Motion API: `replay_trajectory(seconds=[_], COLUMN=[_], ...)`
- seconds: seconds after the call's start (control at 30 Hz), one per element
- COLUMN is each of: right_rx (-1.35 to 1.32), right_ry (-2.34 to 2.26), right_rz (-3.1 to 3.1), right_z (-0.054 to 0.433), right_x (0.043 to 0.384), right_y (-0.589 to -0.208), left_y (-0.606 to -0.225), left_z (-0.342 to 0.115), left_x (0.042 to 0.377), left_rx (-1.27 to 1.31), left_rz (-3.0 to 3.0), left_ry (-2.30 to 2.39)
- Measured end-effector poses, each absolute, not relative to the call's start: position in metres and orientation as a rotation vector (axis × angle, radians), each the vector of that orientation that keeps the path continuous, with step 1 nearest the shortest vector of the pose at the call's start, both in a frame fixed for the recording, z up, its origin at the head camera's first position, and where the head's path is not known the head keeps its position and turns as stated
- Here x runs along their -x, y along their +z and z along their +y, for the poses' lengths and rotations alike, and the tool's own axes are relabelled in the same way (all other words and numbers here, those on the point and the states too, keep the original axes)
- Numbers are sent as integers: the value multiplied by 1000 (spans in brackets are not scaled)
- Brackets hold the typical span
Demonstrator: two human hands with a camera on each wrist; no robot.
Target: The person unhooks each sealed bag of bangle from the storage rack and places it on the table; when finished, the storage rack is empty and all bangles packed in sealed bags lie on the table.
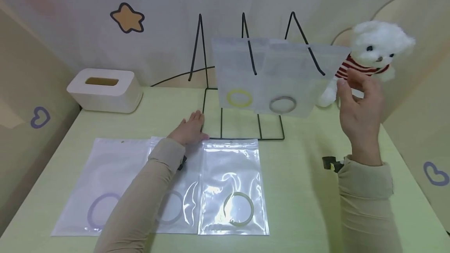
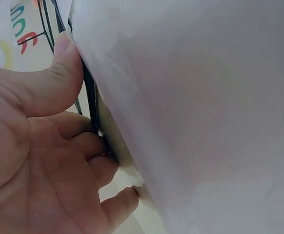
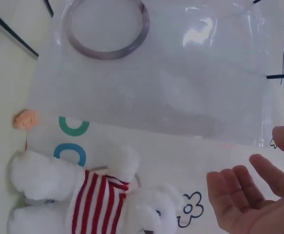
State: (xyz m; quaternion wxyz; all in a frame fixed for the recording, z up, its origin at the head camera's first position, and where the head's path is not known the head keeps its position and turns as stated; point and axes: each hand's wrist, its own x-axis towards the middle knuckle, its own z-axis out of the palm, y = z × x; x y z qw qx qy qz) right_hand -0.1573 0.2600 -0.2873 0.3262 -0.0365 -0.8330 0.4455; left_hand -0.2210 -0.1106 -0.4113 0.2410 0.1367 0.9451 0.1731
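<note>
My left hand (image 1: 190, 129) holds the left front corner of a black wire rack (image 1: 242, 139), thumb along the front and fingers at the side; some fingertips are hidden in the left wrist view. A clear bag with a yellow bangle (image 1: 239, 98) hangs from the rack's middle hook. Another, holding a brownish-grey bangle (image 1: 283, 105), hangs from the right hook and overlaps the first. Beside that bag's right edge, my right hand (image 1: 362, 110) is raised, apart from it, with loosely bent fingers and nothing held.
Bags with a purple bangle (image 1: 102, 210), a pale bangle (image 1: 172, 206) and a light green bangle (image 1: 250, 206) lie flat on the table (image 1: 295, 206). A white tissue box (image 1: 105, 97) stands back left. A white plush bear (image 1: 377, 46) sits back right, behind the right hand.
</note>
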Motion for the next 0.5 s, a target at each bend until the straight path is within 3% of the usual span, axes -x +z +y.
replay_trajectory(seconds=[0.5], right_rx=[226], right_ry=[1309], right_rz=[-2087], right_z=[256], right_x=[185], right_y=[-281], left_y=[-412], left_z=[-111], left_x=[221], left_rx=[-363], left_rz=[2594], left_ry=[474])
